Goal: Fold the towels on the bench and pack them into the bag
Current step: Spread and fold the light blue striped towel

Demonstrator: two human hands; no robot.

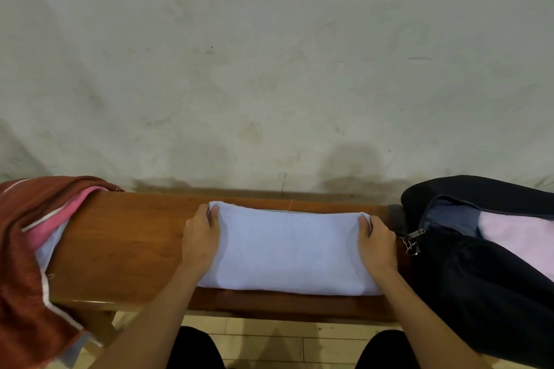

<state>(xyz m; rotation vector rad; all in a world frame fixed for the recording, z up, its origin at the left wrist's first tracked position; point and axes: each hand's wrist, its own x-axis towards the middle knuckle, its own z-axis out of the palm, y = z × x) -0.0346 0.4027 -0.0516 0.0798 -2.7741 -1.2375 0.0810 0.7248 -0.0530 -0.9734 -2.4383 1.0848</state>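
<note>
Mid-fold: left hand (200, 241) and right hand (377, 244) each hold a closed grip on the pale blue towel (287, 252) ends. Next, probably fold across, then into the bag (479, 249).

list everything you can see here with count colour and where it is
light blue towel: 1, pale blue, folded flat on the middle of the bench
pile of towels: 1 heap, rust red, pink and pale blue, draped over the bench's left end
bag: 1, black, open on the bench's right end
pink towel: 1, pale pink, inside the bag
bench: 1, brown wood, against the wall
wall: 1, off-white, stained, behind
left hand: 1, grips the blue towel's left edge
right hand: 1, grips its right edge
</note>
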